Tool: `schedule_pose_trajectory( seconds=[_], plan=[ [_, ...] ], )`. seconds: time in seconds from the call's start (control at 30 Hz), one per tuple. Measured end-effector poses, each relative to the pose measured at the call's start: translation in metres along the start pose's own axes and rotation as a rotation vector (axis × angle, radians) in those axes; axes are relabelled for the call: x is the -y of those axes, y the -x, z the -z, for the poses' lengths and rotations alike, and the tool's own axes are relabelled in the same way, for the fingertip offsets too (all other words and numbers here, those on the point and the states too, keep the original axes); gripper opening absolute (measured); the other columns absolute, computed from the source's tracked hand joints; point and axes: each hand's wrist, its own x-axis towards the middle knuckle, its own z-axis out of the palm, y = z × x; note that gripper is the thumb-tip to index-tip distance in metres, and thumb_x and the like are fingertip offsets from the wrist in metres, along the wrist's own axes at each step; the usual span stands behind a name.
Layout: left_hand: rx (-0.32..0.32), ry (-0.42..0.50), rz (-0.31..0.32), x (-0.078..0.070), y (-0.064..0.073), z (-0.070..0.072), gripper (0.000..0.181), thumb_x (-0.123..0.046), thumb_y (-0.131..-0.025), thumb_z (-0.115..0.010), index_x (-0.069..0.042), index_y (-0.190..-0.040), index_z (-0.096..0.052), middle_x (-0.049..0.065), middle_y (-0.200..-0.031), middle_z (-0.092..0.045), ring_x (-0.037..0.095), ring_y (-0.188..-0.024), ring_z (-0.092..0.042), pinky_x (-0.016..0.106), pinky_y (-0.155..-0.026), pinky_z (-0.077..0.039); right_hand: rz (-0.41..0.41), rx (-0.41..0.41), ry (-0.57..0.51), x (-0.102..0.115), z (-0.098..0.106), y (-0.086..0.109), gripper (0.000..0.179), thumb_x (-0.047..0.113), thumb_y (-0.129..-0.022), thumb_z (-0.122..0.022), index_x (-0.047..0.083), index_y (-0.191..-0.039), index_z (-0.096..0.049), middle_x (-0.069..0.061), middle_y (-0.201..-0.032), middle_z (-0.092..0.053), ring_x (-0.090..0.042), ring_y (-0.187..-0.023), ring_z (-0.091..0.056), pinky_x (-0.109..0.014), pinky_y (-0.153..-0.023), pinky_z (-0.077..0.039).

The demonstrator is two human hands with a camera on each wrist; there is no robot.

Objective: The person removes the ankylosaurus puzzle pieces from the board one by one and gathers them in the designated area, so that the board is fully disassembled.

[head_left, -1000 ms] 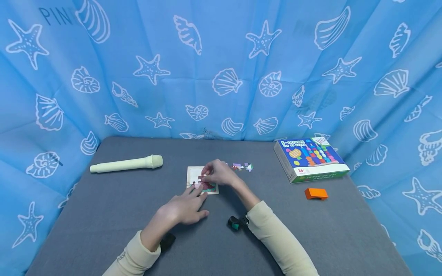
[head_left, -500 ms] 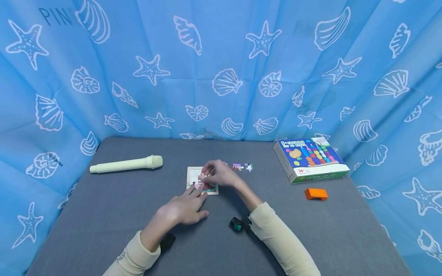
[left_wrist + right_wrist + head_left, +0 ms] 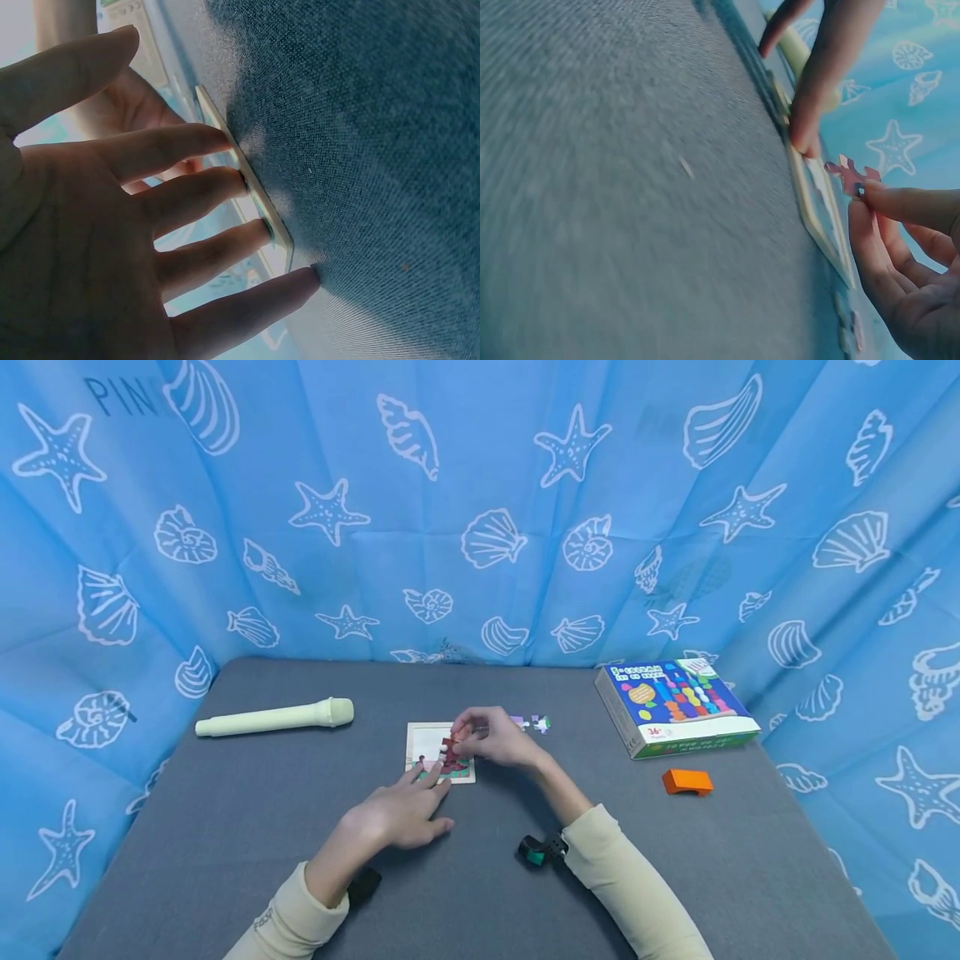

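A small wooden puzzle tray (image 3: 409,745) lies mid-table, partly filled along its near side with reddish and green pieces. My left hand (image 3: 401,814) has its fingers spread and fairly straight. In the left wrist view, several fingertips press the tray's near edge (image 3: 259,199), and one touches the cloth beside it. Between thumb and fingers, my right hand (image 3: 501,739) pinches a dark red jigsaw piece (image 3: 855,178). The right wrist view has that piece raised above the tray, apart from it. My right fingers cover part of the tray's right side in the head view.
Loose jigsaw pieces (image 3: 541,723) lie right of the tray, partly behind my right hand. A pale toy microphone (image 3: 273,717) lies left. A game box (image 3: 675,706) and an orange arched block (image 3: 687,782) stand right. A blue curtain (image 3: 480,527) hangs behind the table.
My right hand has shifted a little to the right with the jigsaw piece, which now shows a darker red in the head view. The left hand has kept its place on the tray.
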Motion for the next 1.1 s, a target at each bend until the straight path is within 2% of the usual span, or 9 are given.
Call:
schedule_pose_trajectory(
  seconds=[0.17, 0.63, 0.83, 1.1],
  plan=[
    [-0.001, 0.005, 0.001, -0.001, 0.000, 0.000, 0.070, -0.045, -0.110, -0.061, -0.013, -0.169, -0.040, 0.009, -0.184, -0.021, 0.034, -0.173, -0.013, 0.078, -0.124, -0.033, -0.024, 0.006, 0.001, 0.001, 0.014, 0.013, 0.024, 0.001, -0.095, -0.080, 0.000, -0.118, -0.073, -0.012, -0.103, -0.073, -0.014, -0.089, -0.070, -0.032, -0.077, -0.062],
    [-0.012, 0.001, -0.009, 0.000, 0.000, 0.001, 0.070, -0.044, -0.110, -0.061, -0.012, -0.169, -0.040, 0.010, -0.183, -0.022, 0.035, -0.172, -0.014, 0.076, -0.126, -0.033, -0.070, -0.043, 0.058, -0.020, 0.060, 0.049, 0.026, -0.001, -0.094, -0.078, -0.006, -0.120, -0.073, -0.022, -0.106, -0.074, -0.014, -0.087, -0.073, -0.024, -0.076, -0.062],
    [-0.019, -0.001, -0.012, 0.001, 0.000, 0.001, 0.069, -0.043, -0.110, -0.061, -0.012, -0.169, -0.040, 0.010, -0.183, -0.023, 0.035, -0.172, -0.015, 0.075, -0.126, -0.034, -0.078, -0.061, 0.097, -0.032, 0.073, 0.053, 0.024, -0.004, -0.095, -0.077, -0.010, -0.118, -0.073, -0.026, -0.105, -0.076, -0.013, -0.086, -0.071, -0.018, -0.075, -0.059],
    [-0.016, 0.002, -0.011, 0.001, 0.001, 0.001, 0.069, -0.043, -0.110, -0.061, -0.013, -0.168, -0.041, 0.010, -0.183, -0.024, 0.036, -0.172, -0.017, 0.078, -0.125, -0.032, -0.076, -0.074, 0.161, -0.037, 0.076, 0.056, 0.023, -0.001, -0.097, -0.076, -0.009, -0.118, -0.075, -0.025, -0.104, -0.077, -0.015, -0.086, -0.072, -0.017, -0.075, -0.058]
  ],
)
